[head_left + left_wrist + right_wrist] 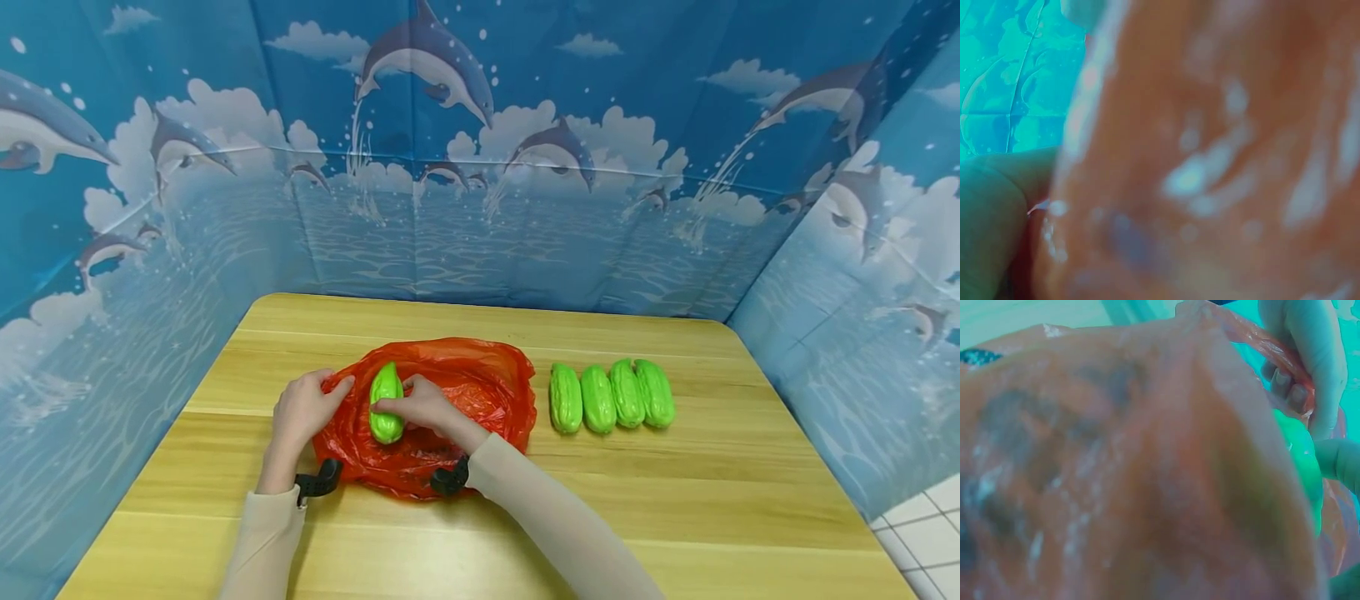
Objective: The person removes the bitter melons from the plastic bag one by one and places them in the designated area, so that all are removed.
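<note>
A red plastic bag (pixel 480 358) lies spread with its mouth open in front of me. My left hand (pixel 303 408) grips its left edge; in the right wrist view that hand (pixel 1319 356) has its fingers curled round the film. Over the bag's left part, my right hand (pixel 427 406) holds a bright green bitter melon (pixel 386 385) between thumb and fingers, the stem end pointing away from me. The melon (pixel 1297 450) shows partly behind bag film in the right wrist view. Blurred bag film (pixel 1222 112) fills most of the left wrist view.
Several more green bitter melons (pixel 597 400) lie side by side in a row to the right of the bag. The wooden table (pixel 720 475) is enclosed by a blue dolphin-print curtain (pixel 480 242) at the back and sides. White tiles (pixel 918 529) show at the lower right.
</note>
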A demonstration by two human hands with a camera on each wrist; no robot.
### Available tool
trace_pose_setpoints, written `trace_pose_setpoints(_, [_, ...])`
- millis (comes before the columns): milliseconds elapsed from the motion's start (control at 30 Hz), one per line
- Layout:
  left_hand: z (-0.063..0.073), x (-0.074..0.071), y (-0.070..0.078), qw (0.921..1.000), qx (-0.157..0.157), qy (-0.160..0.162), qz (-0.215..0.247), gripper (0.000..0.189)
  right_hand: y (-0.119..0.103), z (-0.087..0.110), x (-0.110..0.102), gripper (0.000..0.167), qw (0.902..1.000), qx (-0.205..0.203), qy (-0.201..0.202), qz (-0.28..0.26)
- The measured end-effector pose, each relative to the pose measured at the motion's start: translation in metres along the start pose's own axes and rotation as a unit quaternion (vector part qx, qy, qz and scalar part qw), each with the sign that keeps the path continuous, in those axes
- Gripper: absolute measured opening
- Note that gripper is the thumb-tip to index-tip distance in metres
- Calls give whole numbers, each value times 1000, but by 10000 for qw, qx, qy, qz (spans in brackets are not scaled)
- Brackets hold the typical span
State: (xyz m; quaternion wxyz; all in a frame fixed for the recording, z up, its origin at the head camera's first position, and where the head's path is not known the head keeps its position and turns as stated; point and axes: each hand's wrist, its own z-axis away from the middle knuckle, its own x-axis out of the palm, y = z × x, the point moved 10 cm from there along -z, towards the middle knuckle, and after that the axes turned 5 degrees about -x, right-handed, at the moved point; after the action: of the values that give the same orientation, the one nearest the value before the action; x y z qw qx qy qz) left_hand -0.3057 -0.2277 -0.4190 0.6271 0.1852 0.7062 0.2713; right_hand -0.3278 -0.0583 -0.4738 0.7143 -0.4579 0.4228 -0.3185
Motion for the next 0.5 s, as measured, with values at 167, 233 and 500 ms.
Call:
trace_pose_setpoints(167, [0,0,0,10000,38,16,-11,36,0,2,-4,66,9999,-60,76,69])
trace_pose_setpoints(233, [0,0,-1,10000,45,20,-15,36,0,3,-7,68,9998,-81,107,129])
trace_pose_setpoints(500, [-1,1,-1,10000,5,0,25,35,-4,12,-15,70,9996,-179,165,142])
